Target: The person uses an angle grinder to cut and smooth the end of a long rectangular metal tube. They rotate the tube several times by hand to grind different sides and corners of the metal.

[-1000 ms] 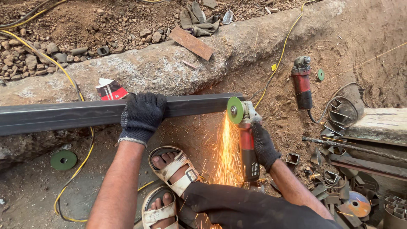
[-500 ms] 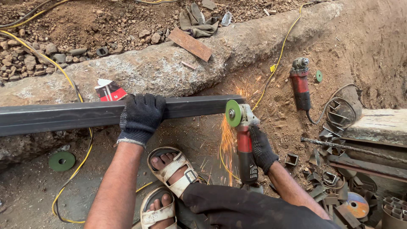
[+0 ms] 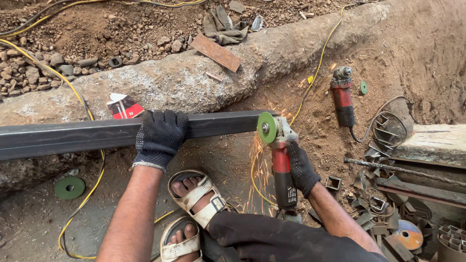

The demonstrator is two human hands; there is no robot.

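A: Where is the steel tube [image 3: 97, 135], and what has hold of it?

B: It lies across the view, resting against the long stone curb [image 3: 204, 77]. The left hand [image 3: 160, 136], in a dark knit glove, is clamped over its top, fingers [image 3: 167, 121] curled down the far face, so it is closed on the tube.

A: And the other hand?

B: The right hand [image 3: 301, 167], also gloved, is wrapped tight around the red body of the grinder [image 3: 280, 162]. The green disc [image 3: 267, 127] meets the tube's cut end, well to the right of the left fingers, and sparks [image 3: 257, 165] fall toward the ground beside the 2 sandalled feet [image 3: 194, 204].

A: How would that tube handle?

B: I judge it stiff and fairly heavy for its length, with a smooth dark skin that could slip, so a grip from above pressing it against the curb suits it. The end by the disc is likely hot and sharp-edged; holding it well back is the safe place.

A: Anything else near the fingers?

B: A second red grinder [image 3: 342, 97] lies on the dirt beyond the right hand, a spare green disc [image 3: 69, 187] sits on the ground below and left of the left hand, and a yellow cable [image 3: 80, 104] runs under the tube.
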